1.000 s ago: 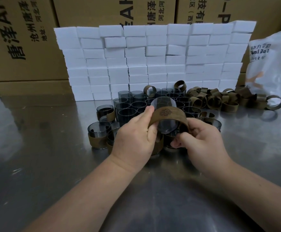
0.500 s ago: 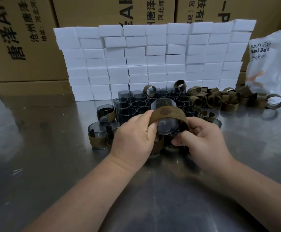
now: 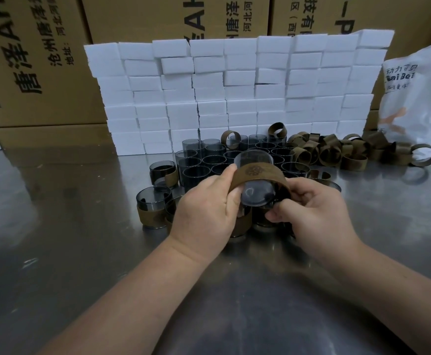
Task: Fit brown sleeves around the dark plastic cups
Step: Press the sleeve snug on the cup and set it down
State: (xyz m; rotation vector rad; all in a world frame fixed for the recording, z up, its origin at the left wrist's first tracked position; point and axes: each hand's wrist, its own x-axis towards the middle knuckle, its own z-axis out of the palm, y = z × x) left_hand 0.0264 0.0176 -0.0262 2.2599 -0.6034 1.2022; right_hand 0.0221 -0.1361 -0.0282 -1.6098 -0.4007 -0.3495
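Both hands hold one dark plastic cup (image 3: 256, 196) tipped on its side, base toward me, above the table. A brown sleeve (image 3: 259, 174) with a stamped emblem wraps its middle. My left hand (image 3: 206, 213) pinches the sleeve's left edge; my right hand (image 3: 311, 213) grips the sleeve and cup from the right and below. Behind them stand several bare dark cups (image 3: 214, 160) in rows. Sleeved cups (image 3: 152, 208) sit to the left. A heap of loose brown sleeves (image 3: 337, 152) lies at the right.
A wall of stacked white foam blocks (image 3: 234, 93) runs behind the cups, with printed cardboard boxes (image 3: 42, 60) behind it. A white plastic bag (image 3: 419, 98) leans at the far right. The shiny metal table (image 3: 55, 252) stretches toward me.
The hands and the cup have barely shifted. The sleeve sits slightly further along the cup than a second ago.
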